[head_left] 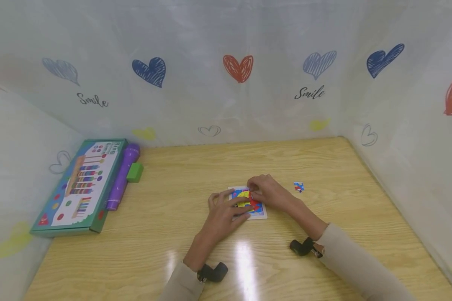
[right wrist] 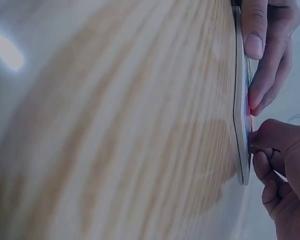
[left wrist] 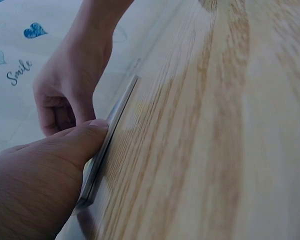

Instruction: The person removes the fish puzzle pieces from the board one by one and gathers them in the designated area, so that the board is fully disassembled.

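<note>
A small square jigsaw puzzle [head_left: 261, 214] with a yellow, red and blue picture lies flat on the table in a pale frame. My left hand [head_left: 222, 213] rests across its left and front parts with fingers spread, steadying it. In the left wrist view, the left thumb [left wrist: 87, 140] lies along the board's edge. My right hand [head_left: 271, 192] is bent over the upper right part and pinches a puzzle piece there, mostly hidden by the fingers. The right wrist view shows the right thumb [right wrist: 277, 134] and curled fingers at the board's surface. A loose puzzle piece [head_left: 299, 186], blue and red, lies right of the board.
On the table's left side lies a boxed ring game [head_left: 79, 188]. Against it rest a purple microphone-shaped toy [head_left: 123, 177] and a green block [head_left: 134, 172]. White curtains with printed hearts [head_left: 238, 69] stand around the wooden table [head_left: 165, 234].
</note>
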The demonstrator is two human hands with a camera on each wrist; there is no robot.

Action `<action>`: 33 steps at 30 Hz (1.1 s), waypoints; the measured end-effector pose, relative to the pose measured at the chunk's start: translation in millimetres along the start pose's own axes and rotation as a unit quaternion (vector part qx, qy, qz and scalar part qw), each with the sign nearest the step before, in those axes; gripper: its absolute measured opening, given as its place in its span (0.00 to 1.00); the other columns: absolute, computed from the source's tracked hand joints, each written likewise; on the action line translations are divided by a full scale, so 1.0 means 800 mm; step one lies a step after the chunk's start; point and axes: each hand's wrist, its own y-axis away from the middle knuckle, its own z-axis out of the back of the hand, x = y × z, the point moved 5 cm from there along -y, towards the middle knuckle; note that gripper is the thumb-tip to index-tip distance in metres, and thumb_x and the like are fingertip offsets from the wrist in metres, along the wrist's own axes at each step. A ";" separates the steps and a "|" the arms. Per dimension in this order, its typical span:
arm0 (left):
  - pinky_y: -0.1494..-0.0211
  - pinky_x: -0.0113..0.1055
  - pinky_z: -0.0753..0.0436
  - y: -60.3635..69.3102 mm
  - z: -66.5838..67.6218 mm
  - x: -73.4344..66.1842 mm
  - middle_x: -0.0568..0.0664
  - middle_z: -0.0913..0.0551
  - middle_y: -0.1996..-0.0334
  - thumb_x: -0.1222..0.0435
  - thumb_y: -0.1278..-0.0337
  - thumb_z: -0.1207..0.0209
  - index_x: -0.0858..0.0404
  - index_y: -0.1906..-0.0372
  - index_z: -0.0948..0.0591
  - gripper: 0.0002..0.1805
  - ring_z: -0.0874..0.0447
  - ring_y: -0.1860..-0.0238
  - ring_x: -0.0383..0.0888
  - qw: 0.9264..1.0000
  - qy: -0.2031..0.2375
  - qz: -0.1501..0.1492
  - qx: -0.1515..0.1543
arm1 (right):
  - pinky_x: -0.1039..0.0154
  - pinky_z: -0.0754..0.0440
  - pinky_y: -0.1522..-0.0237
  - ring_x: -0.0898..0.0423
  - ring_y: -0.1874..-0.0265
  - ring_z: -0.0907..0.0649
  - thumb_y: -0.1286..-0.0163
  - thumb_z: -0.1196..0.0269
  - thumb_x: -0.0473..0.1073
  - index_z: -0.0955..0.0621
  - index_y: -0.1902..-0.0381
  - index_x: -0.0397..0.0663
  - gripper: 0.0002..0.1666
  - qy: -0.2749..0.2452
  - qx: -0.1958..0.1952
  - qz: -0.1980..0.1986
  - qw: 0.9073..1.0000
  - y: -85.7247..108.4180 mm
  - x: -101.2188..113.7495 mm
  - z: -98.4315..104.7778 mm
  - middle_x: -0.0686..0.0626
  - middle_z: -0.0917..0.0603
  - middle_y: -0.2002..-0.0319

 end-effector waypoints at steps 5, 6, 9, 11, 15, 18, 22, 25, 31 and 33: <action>0.36 0.61 0.46 -0.001 0.000 0.000 0.35 0.20 0.41 0.48 0.33 0.39 0.38 0.45 0.14 0.15 0.39 0.29 0.55 1.000 -0.004 0.004 0.006 | 0.50 0.24 0.47 0.57 0.65 0.20 0.37 0.33 0.33 0.17 0.59 0.43 0.08 -0.014 -0.007 -0.005 1.000 -0.001 -0.004 0.000 0.54 0.16 0.65; 0.36 0.61 0.46 -0.001 0.000 0.000 0.34 0.20 0.41 0.48 0.33 0.40 0.38 0.45 0.14 0.14 0.40 0.29 0.55 1.000 -0.004 0.005 0.007 | 0.52 0.23 0.49 0.58 0.65 0.20 0.37 0.33 0.33 0.17 0.59 0.43 0.08 -0.015 -0.008 -0.005 1.000 -0.001 -0.004 0.000 0.54 0.17 0.65; 0.36 0.61 0.47 -0.002 0.001 0.000 0.34 0.20 0.40 0.47 0.32 0.41 0.37 0.45 0.14 0.15 0.40 0.28 0.55 1.000 0.001 0.010 0.013 | 0.58 0.20 0.54 0.58 0.65 0.19 0.37 0.34 0.33 0.17 0.58 0.42 0.08 -0.026 -0.010 -0.002 1.000 -0.001 -0.005 0.002 0.54 0.17 0.65; 0.36 0.60 0.47 -0.002 0.001 0.000 0.34 0.21 0.40 0.47 0.31 0.42 0.37 0.44 0.15 0.15 0.41 0.28 0.55 1.000 0.006 0.013 0.016 | 0.60 0.19 0.57 0.58 0.64 0.19 0.37 0.34 0.33 0.18 0.58 0.41 0.09 -0.032 -0.010 -0.001 0.999 -0.001 -0.005 0.002 0.53 0.17 0.64; 0.36 0.60 0.48 -0.002 0.000 0.000 0.35 0.21 0.39 0.47 0.31 0.42 0.37 0.44 0.15 0.15 0.41 0.28 0.55 1.000 0.012 0.014 0.018 | 0.60 0.19 0.57 0.57 0.64 0.19 0.37 0.35 0.33 0.18 0.57 0.41 0.09 -0.033 -0.010 -0.002 0.999 0.000 -0.005 0.003 0.53 0.17 0.64; 0.36 0.61 0.48 -0.003 0.000 0.000 0.34 0.21 0.39 0.47 0.31 0.42 0.37 0.44 0.15 0.15 0.41 0.28 0.55 1.000 0.011 0.015 0.020 | 0.60 0.19 0.56 0.57 0.63 0.20 0.37 0.35 0.33 0.18 0.57 0.41 0.10 -0.031 -0.014 0.000 0.999 0.001 -0.005 0.003 0.53 0.17 0.63; 0.36 0.61 0.48 -0.003 -0.001 0.000 0.33 0.21 0.39 0.47 0.31 0.43 0.37 0.45 0.15 0.15 0.41 0.28 0.53 1.000 0.006 0.017 0.024 | 0.59 0.19 0.57 0.56 0.64 0.20 0.38 0.35 0.32 0.18 0.57 0.39 0.10 -0.028 -0.024 0.022 0.999 0.003 -0.002 0.005 0.52 0.17 0.64; 0.36 0.61 0.47 -0.003 -0.001 0.000 0.33 0.21 0.39 0.47 0.30 0.43 0.37 0.44 0.15 0.15 0.41 0.28 0.53 0.999 0.001 0.019 0.026 | 0.56 0.20 0.54 0.56 0.64 0.20 0.38 0.35 0.31 0.18 0.58 0.39 0.10 -0.022 -0.033 0.031 0.999 0.004 0.000 0.006 0.51 0.17 0.64; 0.37 0.60 0.46 -0.002 0.000 0.000 0.33 0.21 0.39 0.47 0.31 0.42 0.37 0.44 0.15 0.15 0.39 0.29 0.53 1.000 0.002 0.020 0.020 | 0.57 0.20 0.55 0.57 0.65 0.20 0.38 0.35 0.31 0.17 0.58 0.41 0.10 -0.026 -0.037 -0.005 0.999 0.005 -0.002 0.008 0.52 0.17 0.64; 0.37 0.60 0.46 -0.001 0.000 0.000 0.33 0.21 0.39 0.47 0.31 0.42 0.37 0.44 0.15 0.15 0.39 0.29 0.53 1.000 0.003 0.018 0.018 | 0.59 0.20 0.57 0.58 0.65 0.20 0.38 0.35 0.32 0.17 0.58 0.41 0.09 -0.030 -0.037 -0.019 0.999 0.005 -0.005 0.007 0.53 0.17 0.64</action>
